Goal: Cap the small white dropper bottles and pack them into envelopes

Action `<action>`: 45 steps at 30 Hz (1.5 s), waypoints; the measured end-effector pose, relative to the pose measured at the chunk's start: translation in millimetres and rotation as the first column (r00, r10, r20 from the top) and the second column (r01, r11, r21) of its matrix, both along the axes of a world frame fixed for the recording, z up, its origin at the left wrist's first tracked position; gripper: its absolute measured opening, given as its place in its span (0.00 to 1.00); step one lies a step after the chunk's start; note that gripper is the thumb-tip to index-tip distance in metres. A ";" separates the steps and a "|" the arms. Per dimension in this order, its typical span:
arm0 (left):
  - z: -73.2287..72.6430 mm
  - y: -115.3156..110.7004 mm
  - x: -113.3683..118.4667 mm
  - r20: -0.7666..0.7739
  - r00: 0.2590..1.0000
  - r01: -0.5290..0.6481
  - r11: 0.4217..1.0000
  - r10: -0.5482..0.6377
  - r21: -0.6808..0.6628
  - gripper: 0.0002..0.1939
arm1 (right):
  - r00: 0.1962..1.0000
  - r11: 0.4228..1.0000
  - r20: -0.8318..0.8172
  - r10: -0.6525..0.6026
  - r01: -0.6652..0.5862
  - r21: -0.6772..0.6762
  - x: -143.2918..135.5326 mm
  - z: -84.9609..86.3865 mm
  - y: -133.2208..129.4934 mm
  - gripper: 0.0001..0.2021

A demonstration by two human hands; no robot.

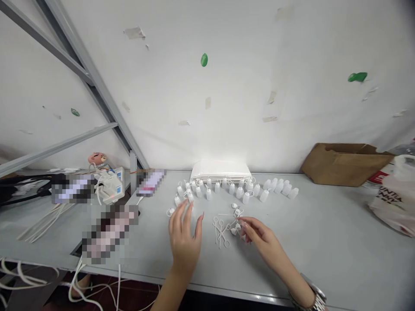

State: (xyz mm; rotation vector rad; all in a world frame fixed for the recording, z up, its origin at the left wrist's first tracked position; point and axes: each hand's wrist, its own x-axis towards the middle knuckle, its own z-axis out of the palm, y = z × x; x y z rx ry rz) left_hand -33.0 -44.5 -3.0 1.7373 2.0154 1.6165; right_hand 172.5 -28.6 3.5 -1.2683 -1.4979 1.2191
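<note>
The small white bottles (208,195) stand on the grey table (324,259), in front of the white stack (220,167), perhaps so that each one is easy to reach. The ringed sticks (216,234) and small white pieces (234,231) lie between the two hands, which seems convenient for picking. The left hand (184,242) is widely open, its fingertips close to the bottles; I cannot tell whether they touch one. The right hand (259,236) has bent fingers, nearly closed, beside the small pieces; whether it holds one, I cannot tell.
</note>
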 end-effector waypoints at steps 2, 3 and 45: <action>-1.8 -6.6 5.2 -0.036 0.996 0.079 0.996 -0.080 -0.030 0.16 | 0.991 0.992 0.072 -0.116 0.113 0.056 22.0 0.7 10.8 0.20; -3.4 -8.3 7.1 -0.031 0.990 0.134 0.988 -0.137 -0.081 0.15 | 0.972 0.977 0.123 -0.199 0.187 0.104 35.6 0.8 17.9 0.21; -14.0 7.9 24.4 0.232 0.925 0.372 0.836 -0.300 -0.402 0.06 | 0.914 0.924 0.200 -0.353 0.307 0.228 48.6 16.1 3.5 0.13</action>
